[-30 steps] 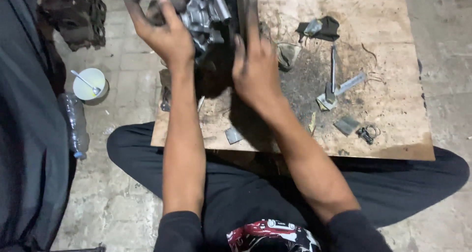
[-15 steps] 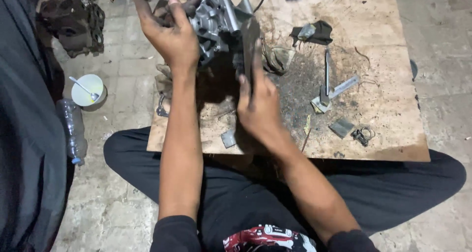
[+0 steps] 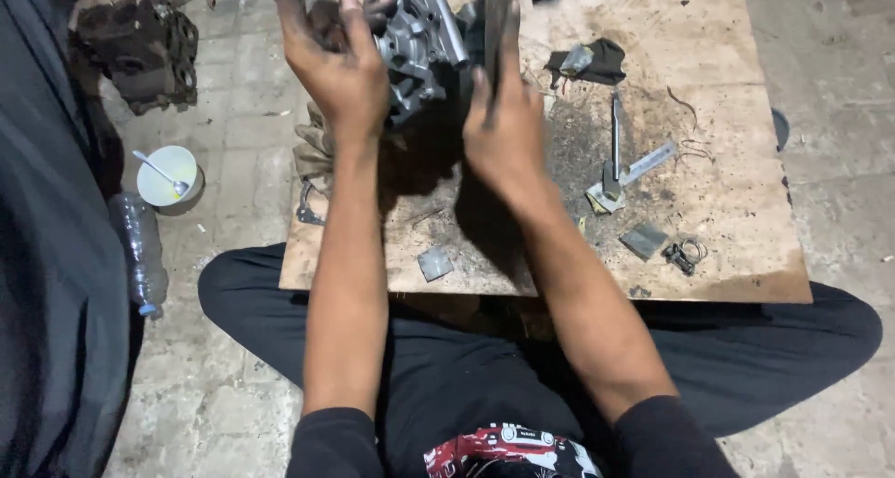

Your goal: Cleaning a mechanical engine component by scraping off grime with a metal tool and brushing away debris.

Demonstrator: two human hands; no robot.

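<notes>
I hold a grey cast-metal engine part [image 3: 421, 32] up over the far side of a wooden board [image 3: 727, 114]. My left hand [image 3: 337, 66] grips it from the left, fingers curled round its top edge. My right hand [image 3: 503, 128] is pressed against its right side, fingers stretched up along a dark flat plate [image 3: 496, 12] on the part. The part's underside and far face are hidden behind my hands. The board rests across my crossed legs.
On the board lie a black rag with a metal piece [image 3: 587, 60], a metal tool and strip [image 3: 615, 156], small flat plates [image 3: 643, 240] [image 3: 434, 262] and wire rings [image 3: 686, 252]. Left, on the tiled floor: a white bowl with spoon [image 3: 168, 175], a plastic bottle [image 3: 140, 249], a dark engine casting [image 3: 140, 44].
My right hand slid down toward the board, then rose back against the part's right side. My left hand kept its grip while the part shifted slightly.
</notes>
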